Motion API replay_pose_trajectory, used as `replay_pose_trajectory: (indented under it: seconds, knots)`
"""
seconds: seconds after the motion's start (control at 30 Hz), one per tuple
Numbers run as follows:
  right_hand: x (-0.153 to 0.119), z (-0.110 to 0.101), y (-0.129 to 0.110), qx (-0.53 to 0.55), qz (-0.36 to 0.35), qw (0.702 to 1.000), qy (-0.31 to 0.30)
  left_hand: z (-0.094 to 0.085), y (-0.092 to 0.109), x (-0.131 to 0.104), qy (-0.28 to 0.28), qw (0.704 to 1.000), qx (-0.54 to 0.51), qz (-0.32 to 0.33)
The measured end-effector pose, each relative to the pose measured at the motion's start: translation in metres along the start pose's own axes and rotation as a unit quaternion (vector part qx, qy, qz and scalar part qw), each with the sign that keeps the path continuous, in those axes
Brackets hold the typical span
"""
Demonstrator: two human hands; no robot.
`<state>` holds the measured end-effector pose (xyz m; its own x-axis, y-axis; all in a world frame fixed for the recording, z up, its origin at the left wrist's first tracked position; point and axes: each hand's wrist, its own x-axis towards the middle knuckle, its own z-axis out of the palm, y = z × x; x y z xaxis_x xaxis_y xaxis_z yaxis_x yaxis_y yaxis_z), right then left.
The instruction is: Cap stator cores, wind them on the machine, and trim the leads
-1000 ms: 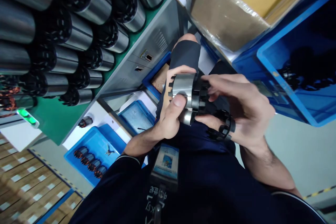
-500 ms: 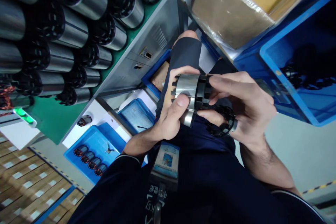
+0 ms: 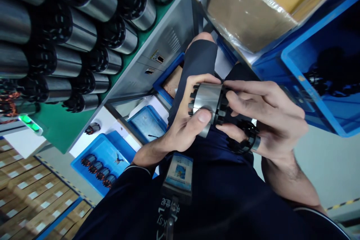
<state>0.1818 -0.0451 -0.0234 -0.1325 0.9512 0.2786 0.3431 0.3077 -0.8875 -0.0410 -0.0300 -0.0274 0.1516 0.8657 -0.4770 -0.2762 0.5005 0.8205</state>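
Observation:
My left hand [image 3: 182, 129] is wrapped round a motor stator core [image 3: 207, 95], a silver metal cylinder with black plastic teeth at its left end. A black toothed end ring [image 3: 222, 108] sits against the core's right end. The fingertips of my right hand [image 3: 277, 120] press on that ring from the right, with the thumb below it. A second black plastic ring [image 3: 249, 142] is held in my right palm, below the thumb. The inside of the core is hidden.
Rows of similar stators [image 3: 83, 32] lie on a green-topped bench [image 3: 56, 127] at upper left. A blue tray [image 3: 80, 172] holds several wound parts with copper. At right, a blue bin [image 3: 323, 120] contains black parts, beside a plastic-lined carton [image 3: 242, 18].
Both hands and the stator have shifted slightly right in view. My right fingers have straightened and now reach across the end ring at the core's right end.

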Motion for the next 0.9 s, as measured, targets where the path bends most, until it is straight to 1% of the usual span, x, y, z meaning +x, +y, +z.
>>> replay_pose_trajectory:
  seconds: [0.07, 0.1, 0.13, 0.2, 0.23, 0.27, 0.33, 0.37, 0.43, 0.47, 0.53, 0.6, 0.67, 0.73, 0.8, 0.83, 0.9]
  knots:
    - [-0.001, 0.004, 0.0, 0.006, -0.01, 1.0, 0.006, 0.002, 0.002, -0.001, -0.059, 0.996, 0.051, 0.049]
    - [0.0, 0.006, 0.0, 0.009, -0.011, 1.0, 0.01, 0.003, 0.002, -0.001, -0.065, 0.994, 0.067, 0.061]
    - [0.001, 0.009, -0.001, 0.01, -0.011, 1.0, 0.016, 0.003, 0.001, -0.002, -0.052, 0.994, 0.073, 0.059]
    - [0.005, 0.01, -0.004, -0.001, 0.001, 1.0, 0.009, 0.004, -0.001, -0.003, -0.01, 0.998, 0.059, 0.034]
    - [0.008, 0.009, -0.005, -0.012, 0.011, 1.0, -0.009, 0.005, -0.001, -0.001, 0.003, 0.999, 0.04, 0.017]
    - [0.011, 0.005, -0.007, -0.023, 0.025, 0.999, -0.03, 0.008, -0.001, 0.001, 0.001, 1.0, 0.016, -0.002]
    - [0.016, -0.006, -0.01, -0.043, 0.068, 0.995, -0.059, 0.014, 0.002, 0.007, -0.038, 0.997, -0.043, -0.044]
    - [0.017, -0.013, -0.011, -0.057, 0.09, 0.993, -0.054, 0.018, 0.005, 0.011, -0.061, 0.994, -0.071, -0.064]
    - [0.018, -0.026, -0.011, -0.09, 0.116, 0.989, -0.012, 0.025, 0.014, 0.018, -0.094, 0.985, -0.111, -0.091]
    - [0.017, -0.031, -0.011, -0.103, 0.118, 0.988, 0.003, 0.028, 0.018, 0.021, -0.099, 0.983, -0.121, -0.098]
    - [0.013, -0.036, -0.008, -0.091, 0.105, 0.99, 0.004, 0.032, 0.025, 0.026, -0.084, 0.983, -0.135, -0.097]
    - [0.008, -0.034, -0.006, -0.02, 0.105, 0.994, -0.007, 0.034, 0.028, 0.029, -0.066, 0.981, -0.147, -0.105]
    - [0.003, -0.03, -0.006, 0.04, 0.1, 0.994, 0.022, 0.034, 0.028, 0.032, -0.057, 0.977, -0.162, -0.123]
    - [-0.001, -0.025, -0.009, 0.036, 0.084, 0.993, 0.068, 0.034, 0.028, 0.034, -0.063, 0.973, -0.17, -0.141]
    - [-0.003, -0.022, -0.012, -0.006, 0.08, 0.993, 0.092, 0.035, 0.03, 0.035, -0.075, 0.971, -0.163, -0.157]
    - [-0.003, -0.021, -0.013, -0.014, 0.089, 0.992, 0.089, 0.035, 0.032, 0.035, -0.084, 0.97, -0.156, -0.169]
    - [-0.001, -0.018, -0.012, 0.008, 0.11, 0.991, 0.071, 0.038, 0.037, 0.035, -0.105, 0.962, -0.149, -0.203]
